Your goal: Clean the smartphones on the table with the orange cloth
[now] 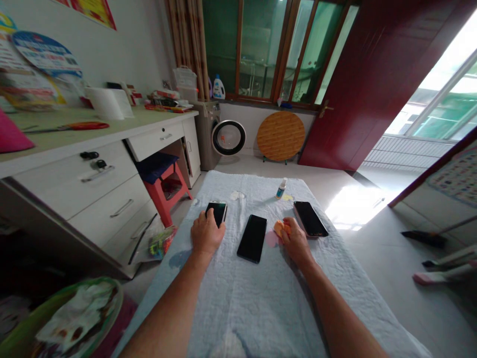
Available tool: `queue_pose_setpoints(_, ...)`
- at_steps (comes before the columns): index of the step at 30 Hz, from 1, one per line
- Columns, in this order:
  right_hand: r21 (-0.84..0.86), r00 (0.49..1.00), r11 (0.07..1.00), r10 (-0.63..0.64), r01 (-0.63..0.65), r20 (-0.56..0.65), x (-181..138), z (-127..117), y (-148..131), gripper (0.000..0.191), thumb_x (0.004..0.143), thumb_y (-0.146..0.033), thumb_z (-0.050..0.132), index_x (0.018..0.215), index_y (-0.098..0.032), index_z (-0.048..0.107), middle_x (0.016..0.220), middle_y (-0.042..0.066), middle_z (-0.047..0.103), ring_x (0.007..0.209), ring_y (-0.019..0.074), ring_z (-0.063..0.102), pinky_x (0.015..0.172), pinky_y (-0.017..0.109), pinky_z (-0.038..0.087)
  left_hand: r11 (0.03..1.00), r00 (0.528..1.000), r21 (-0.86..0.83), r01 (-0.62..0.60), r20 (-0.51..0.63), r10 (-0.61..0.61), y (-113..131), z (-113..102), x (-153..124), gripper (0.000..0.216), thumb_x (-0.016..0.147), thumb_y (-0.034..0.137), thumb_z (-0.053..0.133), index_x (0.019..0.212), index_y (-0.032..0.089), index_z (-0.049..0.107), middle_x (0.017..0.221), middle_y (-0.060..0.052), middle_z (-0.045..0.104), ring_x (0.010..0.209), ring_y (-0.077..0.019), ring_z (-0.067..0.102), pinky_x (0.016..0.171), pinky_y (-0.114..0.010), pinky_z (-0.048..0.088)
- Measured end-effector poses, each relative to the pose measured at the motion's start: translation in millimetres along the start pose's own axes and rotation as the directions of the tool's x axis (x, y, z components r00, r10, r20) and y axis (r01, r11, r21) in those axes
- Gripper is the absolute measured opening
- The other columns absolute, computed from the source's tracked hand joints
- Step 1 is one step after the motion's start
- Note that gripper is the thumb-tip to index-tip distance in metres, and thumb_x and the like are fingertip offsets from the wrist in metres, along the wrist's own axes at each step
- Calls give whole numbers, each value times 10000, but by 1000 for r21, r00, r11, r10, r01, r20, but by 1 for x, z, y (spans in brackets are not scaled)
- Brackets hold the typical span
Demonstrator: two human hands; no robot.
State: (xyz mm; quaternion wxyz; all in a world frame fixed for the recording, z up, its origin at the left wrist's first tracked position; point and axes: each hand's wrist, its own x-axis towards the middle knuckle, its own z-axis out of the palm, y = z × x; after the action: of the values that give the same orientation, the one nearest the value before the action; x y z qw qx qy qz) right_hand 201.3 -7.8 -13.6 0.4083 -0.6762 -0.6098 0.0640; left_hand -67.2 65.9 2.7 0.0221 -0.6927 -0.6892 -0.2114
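Observation:
My left hand (207,233) lies over the lower part of a white-edged smartphone (219,209), its thumb and fingers closed around the sides. That phone rests on the pale blue cloth cover (223,298) and is partly hidden by the hand. A crumpled orange cloth (280,228) is pinched in the fingers of my right hand (296,240). Between the hands lies a black smartphone (252,238), screen dark. Just right of my right hand is another dark phone (310,219) with a pinkish edge. Farther back stands a small spray bottle (281,189) with a blue label.
At left is a desk (149,130) with drawers, and a red stool (164,184) beneath it. A bin (118,303) with waste stands at lower left. Behind are a washing machine (207,134) with its door open and a round wooden tabletop (280,136).

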Motion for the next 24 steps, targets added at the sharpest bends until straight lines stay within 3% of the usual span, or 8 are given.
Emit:
queue_pose_setpoints(3, 5, 998, 999, -32, 32, 59, 0, -3, -4, 210, 865, -337, 468, 985, -196, 567, 910, 64, 659, 817, 188, 612, 743, 297, 446, 1000, 988, -9, -22, -152, 20, 7, -6, -3, 557, 796, 351, 599, 1297, 144, 472, 1406, -216, 404, 1211, -393, 446, 969, -534, 376)
queue_pose_setpoints(6, -28, 975, 994, -100, 108, 197, 0, -8, -9, 229, 883, -392, 487, 799, -206, 588, 789, 28, 632, 753, 168, 588, 703, 276, 422, 963, 953, -139, -232, -232, 196, 18, -14, -10, 501, 828, 276, 567, 1308, 176, 466, 1453, -165, 377, 1284, -343, 391, 1036, -497, 341)
queue_pose_setpoints(9, -50, 959, 990, -118, 135, 257, 0, -10, -11, 265, 894, -395, 485, 744, -204, 592, 760, 21, 608, 759, 163, 577, 712, 272, 410, 831, 881, -298, -470, -219, 420, 33, -17, -23, 436, 859, 221, 510, 1294, 188, 494, 1351, -126, 505, 1232, -276, 458, 1038, -429, 373)
queue_pose_setpoints(11, -88, 961, 987, -112, 138, 253, -1, -9, -10, 274, 902, -385, 479, 737, -201, 596, 789, 26, 603, 784, 164, 568, 740, 277, 406, 722, 808, -387, -574, -124, 576, 41, -14, -33, 385, 868, 213, 506, 1251, 207, 537, 1240, -82, 595, 1158, -231, 514, 1029, -380, 393)
queue_pose_setpoints(13, -162, 969, 976, -105, 143, 225, -2, -7, -8, 268, 901, -373, 484, 736, -201, 606, 847, 39, 604, 823, 173, 555, 774, 288, 397, 707, 781, -411, -575, -20, 624, 45, -11, -41, 358, 853, 268, 559, 1206, 210, 577, 1231, -71, 601, 1144, -236, 516, 1023, -374, 398)
queue_pose_setpoints(17, -349, 988, 930, -71, 114, 135, -5, -3, -5, 186, 888, -315, 492, 856, -196, 631, 914, 71, 605, 845, 203, 525, 789, 316, 375, 806, 825, -340, -485, 128, 551, 45, -6, -48, 596, 752, 496, 674, 1246, 180, 565, 1273, -121, 566, 1171, -318, 485, 1009, -433, 394)
queue_pose_setpoints(20, -462, 996, 884, -32, 64, 77, -6, -3, -5, 235, 862, -295, 516, 1032, -164, 612, 925, 102, 613, 852, 232, 521, 787, 334, 365, 838, 826, -325, -438, 221, 518, 43, -7, -48, 760, 680, 580, 702, 1300, 178, 525, 1273, -136, 560, 1167, -334, 492, 997, -435, 400)
queue_pose_setpoints(24, -458, 987, 884, -18, 90, 160, -7, -6, -7, 180, 876, -298, 498, 897, -183, 636, 821, 79, 609, 799, 213, 530, 770, 317, 356, 829, 796, -358, -431, 282, 536, 43, -10, -48, 850, 617, 540, 751, 1337, 174, 487, 1267, -141, 552, 1167, -332, 498, 1015, -421, 389)
